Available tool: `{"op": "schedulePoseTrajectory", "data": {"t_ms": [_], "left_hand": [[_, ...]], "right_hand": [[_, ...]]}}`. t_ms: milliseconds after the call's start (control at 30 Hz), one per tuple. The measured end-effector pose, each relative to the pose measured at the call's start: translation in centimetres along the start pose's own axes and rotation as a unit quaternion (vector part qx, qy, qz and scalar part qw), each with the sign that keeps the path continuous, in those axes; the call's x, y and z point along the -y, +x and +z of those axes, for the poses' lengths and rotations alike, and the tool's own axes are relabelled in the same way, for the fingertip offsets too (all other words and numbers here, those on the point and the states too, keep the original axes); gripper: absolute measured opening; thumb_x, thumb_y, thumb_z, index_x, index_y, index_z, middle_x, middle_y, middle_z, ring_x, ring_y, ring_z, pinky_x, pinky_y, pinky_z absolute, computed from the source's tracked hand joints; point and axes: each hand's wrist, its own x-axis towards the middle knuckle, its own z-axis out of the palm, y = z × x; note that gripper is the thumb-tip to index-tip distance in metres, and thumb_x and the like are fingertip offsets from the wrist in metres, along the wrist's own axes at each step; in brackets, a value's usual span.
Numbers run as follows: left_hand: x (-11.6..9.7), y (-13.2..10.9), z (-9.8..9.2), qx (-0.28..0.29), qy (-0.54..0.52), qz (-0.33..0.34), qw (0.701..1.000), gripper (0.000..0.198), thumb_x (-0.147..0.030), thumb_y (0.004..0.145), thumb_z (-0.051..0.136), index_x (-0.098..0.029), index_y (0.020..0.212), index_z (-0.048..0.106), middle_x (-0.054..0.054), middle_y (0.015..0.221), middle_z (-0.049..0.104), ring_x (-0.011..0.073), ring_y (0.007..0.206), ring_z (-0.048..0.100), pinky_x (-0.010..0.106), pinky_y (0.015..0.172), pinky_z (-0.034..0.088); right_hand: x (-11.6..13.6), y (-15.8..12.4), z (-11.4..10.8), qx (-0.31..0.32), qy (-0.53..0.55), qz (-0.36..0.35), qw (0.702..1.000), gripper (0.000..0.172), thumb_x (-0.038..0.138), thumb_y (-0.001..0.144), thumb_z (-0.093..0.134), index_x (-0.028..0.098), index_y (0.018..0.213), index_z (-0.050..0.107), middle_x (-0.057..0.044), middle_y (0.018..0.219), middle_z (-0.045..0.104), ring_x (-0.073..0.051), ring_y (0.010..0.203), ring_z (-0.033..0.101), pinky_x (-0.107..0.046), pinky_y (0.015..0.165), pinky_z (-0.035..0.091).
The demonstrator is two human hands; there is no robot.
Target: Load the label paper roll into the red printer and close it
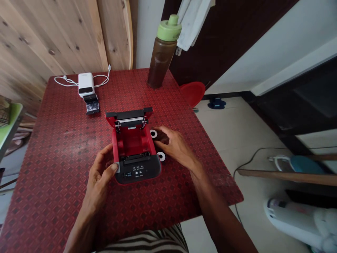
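Observation:
A red and black portable printer [137, 172] sits on the table with its lid [129, 114] raised, showing the red inner bay [133, 142]. My left hand [101, 172] grips its left side, thumb on the grey front corner and fingers along the wall. To the right of the printer are two small white paper rolls with dark centres, an upper roll [153, 133] and a lower roll [161, 156]. My right hand [173, 142] has its index finger and thumb closed around the upper roll; the fingertips are partly hidden. The lower roll lies just below that thumb.
The red patterned table [65, 168] holds a white device [86, 84] with a looped white cable [102, 80] and a crumpled black piece [92, 104] in front. A brown bottle [162, 58] with a green cap stands at the back edge. A red stool [193, 93] is beyond the right edge.

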Motion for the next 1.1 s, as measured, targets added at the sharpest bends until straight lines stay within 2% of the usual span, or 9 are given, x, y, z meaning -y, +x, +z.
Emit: {"op": "schedulePoseTrajectory", "data": {"t_ms": [133, 233, 300, 433, 600, 700, 800, 933, 1100], "left_hand": [[-0.1, 0.0, 0.0, -0.002, 0.004, -0.001, 1.000, 0.055, -0.045, 0.098, 0.074, -0.033, 0.151, 0.066, 0.006, 0.154, 0.070, 0.0333, 0.132, 0.071, 0.047, 0.112, 0.055], [0.0, -0.1, 0.0, -0.005, -0.001, -0.009, 1.000, 0.054, -0.045, 0.099, 0.075, -0.034, 0.151, 0.066, 0.006, 0.154, 0.070, 0.0325, 0.131, 0.072, 0.046, 0.111, 0.055], [0.1, -0.1, 0.0, -0.002, -0.005, -0.013, 1.000, 0.056, -0.044, 0.098, 0.075, -0.034, 0.152, 0.065, 0.006, 0.154, 0.070, 0.0330, 0.131, 0.072, 0.047, 0.112, 0.055], [0.3, 0.0, -0.1, -0.001, 0.000, -0.007, 1.000, 0.056, -0.045, 0.099, 0.074, -0.034, 0.153, 0.064, 0.007, 0.157, 0.068, 0.0335, 0.135, 0.069, 0.048, 0.115, 0.053], [0.2, 0.0, -0.1, -0.002, 0.004, 0.003, 1.000, 0.055, -0.045, 0.099, 0.074, -0.032, 0.151, 0.065, 0.008, 0.156, 0.068, 0.0342, 0.138, 0.067, 0.049, 0.117, 0.052], [0.2, 0.0, -0.1, 0.001, -0.004, -0.003, 1.000, 0.054, -0.044, 0.100, 0.073, -0.032, 0.152, 0.065, 0.007, 0.156, 0.068, 0.0332, 0.138, 0.067, 0.049, 0.118, 0.050], [0.3, 0.0, -0.1, 0.004, -0.013, -0.004, 1.000, 0.054, -0.045, 0.099, 0.074, -0.032, 0.151, 0.065, 0.008, 0.155, 0.069, 0.0335, 0.136, 0.069, 0.049, 0.116, 0.052], [0.1, 0.0, 0.0, 0.002, -0.005, 0.006, 1.000, 0.054, -0.046, 0.098, 0.074, -0.031, 0.150, 0.066, 0.008, 0.152, 0.071, 0.0340, 0.134, 0.070, 0.048, 0.113, 0.054], [-0.5, -0.2, 0.3, -0.005, 0.001, -0.003, 1.000, 0.056, -0.048, 0.096, 0.076, -0.029, 0.148, 0.067, 0.009, 0.149, 0.072, 0.0342, 0.131, 0.071, 0.047, 0.109, 0.057]], "right_hand": [[-0.4, -1.6, -1.1, -0.023, -0.013, 0.025, 0.999, 0.042, 0.017, 0.093, 0.069, 0.022, 0.134, 0.068, -0.007, 0.108, 0.083, -0.022, 0.095, 0.081, -0.039, 0.086, 0.065], [-0.6, -3.8, -2.0, -0.033, -0.034, 0.040, 0.998, 0.033, 0.014, 0.091, 0.063, 0.022, 0.122, 0.071, -0.004, 0.097, 0.080, -0.021, 0.087, 0.078, -0.037, 0.080, 0.063], [-0.6, -5.4, -1.9, -0.018, -0.042, 0.047, 0.998, 0.031, 0.013, 0.088, 0.064, 0.023, 0.117, 0.071, -0.003, 0.099, 0.080, -0.020, 0.085, 0.077, -0.035, 0.078, 0.062], [-0.8, -7.2, 0.8, -0.050, -0.051, 0.039, 0.997, 0.038, 0.016, 0.083, 0.075, 0.024, 0.119, 0.069, -0.006, 0.113, 0.078, -0.023, 0.098, 0.075, -0.040, 0.086, 0.062], [-1.4, -7.0, 4.0, -0.132, -0.037, 0.031, 0.990, 0.016, 0.022, 0.094, 0.065, 0.024, 0.110, 0.066, -0.009, 0.112, 0.074, -0.028, 0.108, 0.072, -0.047, 0.097, 0.060], [-1.2, -7.4, 3.4, -0.158, -0.015, 0.033, 0.987, 0.021, 0.028, 0.098, 0.065, 0.025, 0.119, 0.063, -0.009, 0.117, 0.076, -0.027, 0.109, 0.075, -0.045, 0.096, 0.062], [0.5, -8.7, 0.9, -0.167, 0.052, 0.050, 0.983, 0.025, 0.029, 0.099, 0.067, 0.029, 0.123, 0.062, -0.007, 0.123, 0.077, -0.024, 0.110, 0.078, -0.042, 0.095, 0.065], [4.2, -10.2, -2.9, -0.080, 0.132, 0.028, 0.988, 0.024, 0.028, 0.095, 0.075, 0.034, 0.118, 0.070, -0.007, 0.124, 0.076, -0.027, 0.121, 0.074, -0.043, 0.101, 0.064], [7.6, -8.3, -4.4, 0.097, 0.112, -0.028, 0.989, 0.027, 0.031, 0.095, 0.075, 0.035, 0.122, 0.074, -0.004, 0.108, 0.077, -0.026, 0.099, 0.075, -0.041, 0.084, 0.065]]}}
